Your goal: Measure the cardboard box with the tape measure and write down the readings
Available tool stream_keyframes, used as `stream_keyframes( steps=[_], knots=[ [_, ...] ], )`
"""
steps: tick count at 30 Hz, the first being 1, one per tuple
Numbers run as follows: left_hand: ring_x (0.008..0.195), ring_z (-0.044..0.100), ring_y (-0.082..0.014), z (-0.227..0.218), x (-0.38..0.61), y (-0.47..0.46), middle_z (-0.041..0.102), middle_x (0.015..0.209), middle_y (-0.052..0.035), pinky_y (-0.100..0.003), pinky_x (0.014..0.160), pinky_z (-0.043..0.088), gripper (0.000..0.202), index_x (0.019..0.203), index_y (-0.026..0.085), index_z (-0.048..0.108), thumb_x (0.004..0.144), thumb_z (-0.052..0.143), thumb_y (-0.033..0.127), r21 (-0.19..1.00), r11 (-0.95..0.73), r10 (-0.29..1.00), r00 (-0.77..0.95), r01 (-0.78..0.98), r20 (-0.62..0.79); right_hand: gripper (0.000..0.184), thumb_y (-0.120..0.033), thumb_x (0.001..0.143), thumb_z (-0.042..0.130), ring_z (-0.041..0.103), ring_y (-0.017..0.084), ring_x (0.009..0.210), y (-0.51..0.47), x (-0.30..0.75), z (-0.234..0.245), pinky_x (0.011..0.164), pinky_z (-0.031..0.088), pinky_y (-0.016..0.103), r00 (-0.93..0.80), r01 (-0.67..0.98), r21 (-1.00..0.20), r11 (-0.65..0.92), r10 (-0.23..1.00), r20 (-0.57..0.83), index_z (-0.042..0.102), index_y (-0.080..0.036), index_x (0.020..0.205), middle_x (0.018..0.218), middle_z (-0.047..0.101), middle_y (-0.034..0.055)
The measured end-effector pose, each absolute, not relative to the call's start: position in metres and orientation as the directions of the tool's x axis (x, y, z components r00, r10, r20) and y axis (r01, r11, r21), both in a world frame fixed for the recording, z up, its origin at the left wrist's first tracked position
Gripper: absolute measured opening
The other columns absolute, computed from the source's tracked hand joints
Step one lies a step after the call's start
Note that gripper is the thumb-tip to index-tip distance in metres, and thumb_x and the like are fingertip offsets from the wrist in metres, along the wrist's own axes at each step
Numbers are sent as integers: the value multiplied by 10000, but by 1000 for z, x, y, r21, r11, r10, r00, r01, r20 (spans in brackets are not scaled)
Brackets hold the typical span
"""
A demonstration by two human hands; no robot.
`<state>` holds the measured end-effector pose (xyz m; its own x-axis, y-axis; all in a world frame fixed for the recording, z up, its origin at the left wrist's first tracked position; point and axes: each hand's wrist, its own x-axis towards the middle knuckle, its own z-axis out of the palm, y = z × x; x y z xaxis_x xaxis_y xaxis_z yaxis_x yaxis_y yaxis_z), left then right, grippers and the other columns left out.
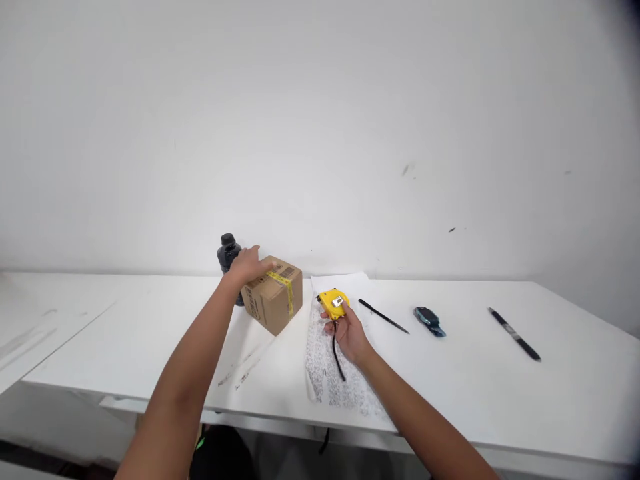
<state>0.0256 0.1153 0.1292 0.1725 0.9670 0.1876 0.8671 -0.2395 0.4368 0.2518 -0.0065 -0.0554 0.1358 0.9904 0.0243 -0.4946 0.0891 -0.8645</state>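
My left hand [249, 265] grips a small cardboard box [275, 297] at its upper left edge, thumb over the top; most of its fingers are hidden behind the box. Yellow tape runs across the box's top and down one side. A dark bottle [229, 251] with a black cap stands just behind that hand, partly covered by it and the box. In my right hand [351, 333] is a yellow tape measure [333, 302], raised over printed paper [325, 367]. Its black wrist strap [337, 357] dangles below.
Right of the paper a thin black stick-like item [383, 317] lies on the white table [465, 400]. Farther right are a small dark object with blue edges [429, 320] and a black pen-shaped item [515, 335]. A white wall [320, 133] rises behind the table.
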Motion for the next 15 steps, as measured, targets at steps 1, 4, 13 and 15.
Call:
stream_keyframes(
  steps=[1, 4, 13, 15],
  knots=[
    [1150, 529, -394, 130, 30, 119, 600, 1188, -220, -420, 858, 434, 782, 1192, 164, 525, 591, 690, 636, 444, -189, 982, 160, 876, 103, 515, -685, 819, 416, 546, 144, 493, -5, 253, -55, 493, 459, 289, 167, -501, -858, 109, 986, 28, 558, -241, 1037, 785, 668, 23],
    [940, 635, -387, 127, 37, 116, 669, 1044, -215, -421, 750, 471, 763, 1078, 158, 572, 533, 701, 677, 501, -46, 986, 121, 864, -118, 457, -678, 812, 447, 385, 80, 380, -4, 256, -49, 375, 349, 231, 175, -560, -821, 113, 984, 16, 544, -257, 960, 706, 601, -32],
    [801, 665, -340, 144, -12, 53, 698, 980, -173, -443, 676, 523, 694, 939, 180, 646, 478, 735, 690, 510, 74, 933, 121, 857, -339, 506, -674, 729, 622, 181, -4, 321, -15, 247, -47, 302, 231, 154, 24, -721, -693, -2, 999, -28, 448, -199, 724, 537, 465, -77],
    [778, 669, -338, 141, -20, 36, 703, 966, -167, -463, 679, 528, 680, 920, 186, 665, 443, 771, 659, 558, 89, 927, 136, 825, -349, 501, -659, 726, 641, 183, -7, 315, -16, 244, -52, 293, 237, 151, 15, -708, -706, -17, 999, -39, 446, -197, 716, 528, 467, -76]
  ],
)
